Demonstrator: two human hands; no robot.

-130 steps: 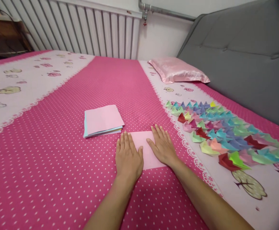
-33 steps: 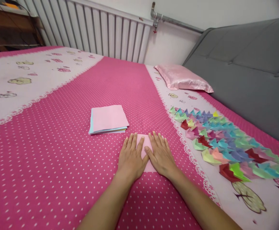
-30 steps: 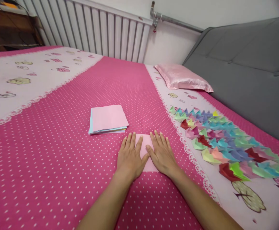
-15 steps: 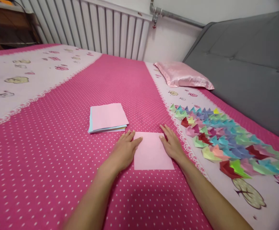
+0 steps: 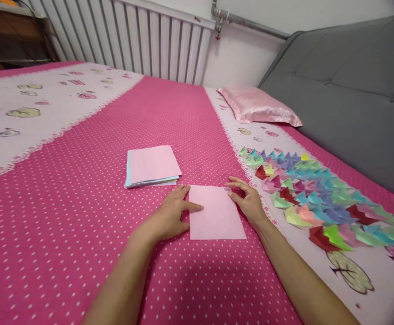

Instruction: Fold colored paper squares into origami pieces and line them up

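A square sheet of pale pink paper (image 5: 215,216) lies flat on the pink dotted bedcover in front of me. My left hand (image 5: 170,214) rests at its left edge with fingers spread, one of them stretched onto the sheet. At the upper right corner is my right hand (image 5: 249,201), its thumb on the paper and its fingers curled close around the corner. Just beyond my left hand sits a stack of coloured paper (image 5: 154,164), with a pink sheet on top and blue and yellow edges showing below.
Rows of folded paper boats (image 5: 314,198) in many colours stand on the right side of the bedcover (image 5: 82,216). Behind them lie a pink satin pillow (image 5: 258,106) and a grey padded headboard (image 5: 346,81). A white radiator (image 5: 149,40) lines the far wall.
My left hand has shifted slightly, its thumb now apart from the other fingers. My right hand's fingers have curled in at the paper's corner. The sheet stays almost in place.
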